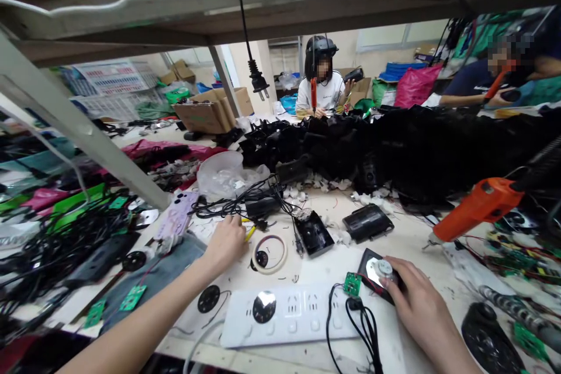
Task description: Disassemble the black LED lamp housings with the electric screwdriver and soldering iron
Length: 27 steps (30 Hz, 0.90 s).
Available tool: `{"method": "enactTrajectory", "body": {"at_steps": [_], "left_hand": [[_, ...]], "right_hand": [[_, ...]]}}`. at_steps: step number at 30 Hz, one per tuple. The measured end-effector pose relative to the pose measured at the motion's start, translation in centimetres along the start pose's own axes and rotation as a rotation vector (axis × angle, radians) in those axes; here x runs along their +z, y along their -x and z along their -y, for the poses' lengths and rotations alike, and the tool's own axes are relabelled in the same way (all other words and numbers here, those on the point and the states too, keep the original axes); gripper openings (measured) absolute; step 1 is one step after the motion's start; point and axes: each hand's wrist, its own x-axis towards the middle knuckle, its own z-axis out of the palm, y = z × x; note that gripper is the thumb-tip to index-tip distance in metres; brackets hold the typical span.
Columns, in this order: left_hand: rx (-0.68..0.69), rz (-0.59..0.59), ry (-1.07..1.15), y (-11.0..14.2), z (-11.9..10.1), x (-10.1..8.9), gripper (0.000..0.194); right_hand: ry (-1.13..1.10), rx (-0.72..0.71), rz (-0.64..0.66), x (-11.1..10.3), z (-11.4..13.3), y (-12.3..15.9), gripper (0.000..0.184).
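My left hand is closed over the bench, its fingers on a tool with yellow handles; most of the tool is hidden. My right hand grips a black plastic housing from the right. A round silver motor on a shiny plate sits in this housing, beside the thumb. Thin wires lead to a green circuit board, with a black cord hanging below. Between my hands lie a roll of tape and an open black case.
A white power strip runs along the front edge, with a black disc on it. An orange electric screwdriver hangs at the right. Black parts are heaped behind. Two people sit across the bench. A plug dangles overhead.
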Motion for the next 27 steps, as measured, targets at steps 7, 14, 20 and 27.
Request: {"method": "enactTrajectory", "body": {"at_steps": [7,14,20,27], "left_hand": [[0.012,-0.058,0.013,-0.1,-0.5,0.2,0.023],[0.018,-0.05,0.078,-0.9,0.5,0.4,0.02],[0.035,0.005,0.178,-1.3,2.0,-1.6,0.016],[0.155,0.059,0.334,0.8,2.1,-4.0,0.017]], "right_hand": [[0.009,-0.033,-0.021,0.2,-0.3,0.1,0.03],[0.01,-0.041,-0.032,0.2,-0.2,0.2,0.03],[0.005,-0.022,-0.023,0.4,-0.4,0.2,0.032],[-0.011,0.0,-0.009,0.4,-0.3,0.2,0.031]]}}
